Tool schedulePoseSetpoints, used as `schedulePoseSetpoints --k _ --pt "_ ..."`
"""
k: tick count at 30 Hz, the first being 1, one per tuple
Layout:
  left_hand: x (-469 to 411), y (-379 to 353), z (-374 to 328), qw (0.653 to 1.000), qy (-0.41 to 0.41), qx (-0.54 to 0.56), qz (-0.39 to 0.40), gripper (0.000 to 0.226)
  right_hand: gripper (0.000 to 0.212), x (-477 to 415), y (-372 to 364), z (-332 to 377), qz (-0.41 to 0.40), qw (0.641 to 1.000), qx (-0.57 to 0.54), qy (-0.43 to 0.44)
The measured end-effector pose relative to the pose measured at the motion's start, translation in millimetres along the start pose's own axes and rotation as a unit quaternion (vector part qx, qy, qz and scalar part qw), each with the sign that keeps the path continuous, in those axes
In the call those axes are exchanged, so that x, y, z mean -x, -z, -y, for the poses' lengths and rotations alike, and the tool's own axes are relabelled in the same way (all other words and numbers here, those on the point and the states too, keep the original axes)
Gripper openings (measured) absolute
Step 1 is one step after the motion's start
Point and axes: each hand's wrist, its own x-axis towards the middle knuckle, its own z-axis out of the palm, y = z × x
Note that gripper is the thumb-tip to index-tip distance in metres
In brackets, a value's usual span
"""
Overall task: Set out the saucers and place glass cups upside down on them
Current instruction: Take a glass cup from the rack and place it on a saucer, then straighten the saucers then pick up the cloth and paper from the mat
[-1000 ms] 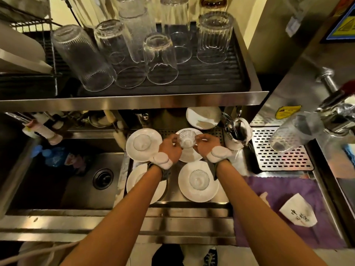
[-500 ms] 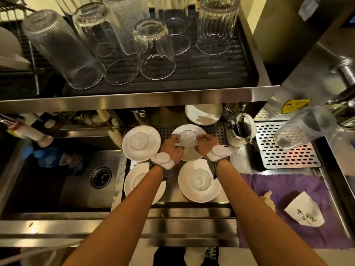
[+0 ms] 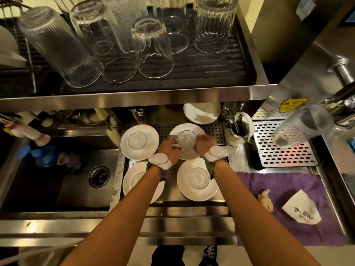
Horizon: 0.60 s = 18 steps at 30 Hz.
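Head view: I'm pinching the cup (image 3: 186, 140) with fingers curled, left hand (image 3: 170, 150) at its nine o'clock, right hand (image 3: 204, 145) at three, over the saucer (image 3: 187, 127). Next, I reckon: seating it centred, then releasing.

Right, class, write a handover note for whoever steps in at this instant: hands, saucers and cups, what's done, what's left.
Hands: left hand and right hand both pinch the small textured glass cup over the far-right round white saucer; touchdown unclear.
Done: far-left cup on far-left saucer; near-right cup on near-right saucer.
Unclear: near-left saucer seems to carry a cup, partly hidden by the forearm.
Left: seat the held cup, let go, check the near-left one.
Spare white saucers sit behind.
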Motion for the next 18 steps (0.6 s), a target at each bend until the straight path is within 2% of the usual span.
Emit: schedulePoseSetpoints --k 8,14,18 --pt "23.0 6.7 -7.7 0.997 0.013 0.041 -0.059 0.039 0.035 20.8 14.5 7.3 -0.008 0.998 -0.061 -0.015" --pt "70.6 -5.4 -24.4 0.994 -0.029 0.065 -0.085 0.033 0.038 54.1 36.1 1.9 0.005 0.996 -0.089 0.003" --pt "100.1 -26.9 -31.8 0.991 -0.048 0.107 -0.066 0.029 0.021 78.5 63.0 -9.7 0.000 0.994 -0.114 0.005"
